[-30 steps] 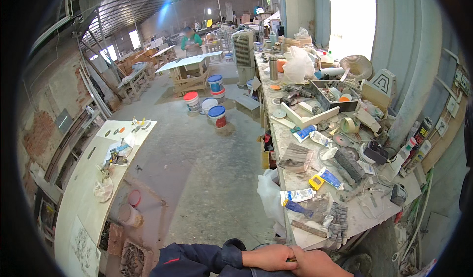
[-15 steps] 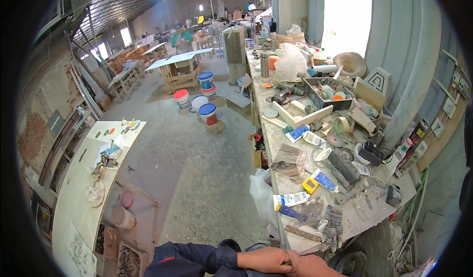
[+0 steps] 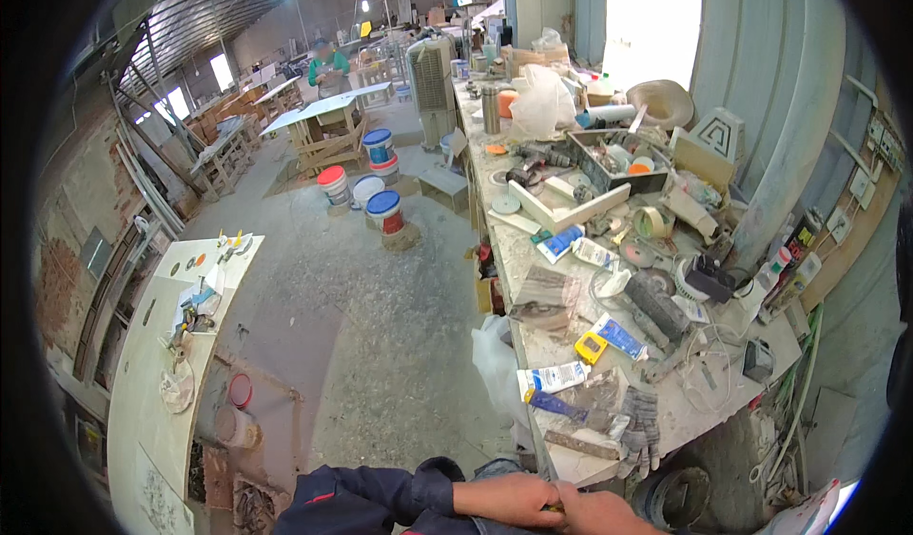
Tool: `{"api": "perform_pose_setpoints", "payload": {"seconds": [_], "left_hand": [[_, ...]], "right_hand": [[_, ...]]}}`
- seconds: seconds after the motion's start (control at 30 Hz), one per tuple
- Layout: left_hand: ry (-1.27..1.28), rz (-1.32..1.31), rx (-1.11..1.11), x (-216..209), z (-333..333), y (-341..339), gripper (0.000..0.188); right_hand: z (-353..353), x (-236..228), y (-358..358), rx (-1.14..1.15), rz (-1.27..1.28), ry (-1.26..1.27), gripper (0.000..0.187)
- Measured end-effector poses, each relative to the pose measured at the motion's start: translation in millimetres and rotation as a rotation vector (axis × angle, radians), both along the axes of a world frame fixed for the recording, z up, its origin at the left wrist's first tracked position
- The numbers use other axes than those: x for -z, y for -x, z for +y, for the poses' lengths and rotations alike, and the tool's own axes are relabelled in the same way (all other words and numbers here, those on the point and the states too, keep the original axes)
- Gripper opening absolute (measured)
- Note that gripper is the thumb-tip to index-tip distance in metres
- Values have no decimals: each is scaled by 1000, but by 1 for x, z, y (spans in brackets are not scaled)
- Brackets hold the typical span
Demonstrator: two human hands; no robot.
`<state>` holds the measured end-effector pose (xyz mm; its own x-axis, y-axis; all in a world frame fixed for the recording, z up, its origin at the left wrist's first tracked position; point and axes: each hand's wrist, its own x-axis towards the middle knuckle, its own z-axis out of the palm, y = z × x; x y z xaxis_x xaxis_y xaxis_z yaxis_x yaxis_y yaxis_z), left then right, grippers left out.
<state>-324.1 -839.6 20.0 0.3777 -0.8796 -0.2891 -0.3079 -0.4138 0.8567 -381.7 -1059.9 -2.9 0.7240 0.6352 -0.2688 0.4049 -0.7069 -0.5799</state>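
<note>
My left hand (image 3: 512,499) and right hand (image 3: 599,511) meet at the lower edge, pressed together; a small yellowish item (image 3: 553,508) shows between them. Which fingers pinch it, I cannot tell. Change noted: the view alone has swung right; the hold appears unaltered. Item mostly covered, form undetermined. Beyond: workbench (image 3: 687,420), grey glove (image 3: 641,428), blue-handled scraper (image 3: 556,405).

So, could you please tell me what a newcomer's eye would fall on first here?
Probably the cluttered workbench along the right, and the glaring white opening at upper right. Next, perhaps, the red and blue buckets on the floor, a little above centre. At the lower edge, the person's left hand and right hand meet.
</note>
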Motion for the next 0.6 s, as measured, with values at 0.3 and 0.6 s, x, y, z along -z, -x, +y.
{"api": "perform_pose_setpoints", "payload": {"seconds": [0.3, 0.6], "left_hand": [[6, -126, -68, -30, 1, -6, 40], [-106, -91, -163, -37, 6, -15, 52]], "right_hand": [[12, -43, -7, 79, -4, 104, 58], [-1, -54, -7, 293, -29, -71, 46]]}}
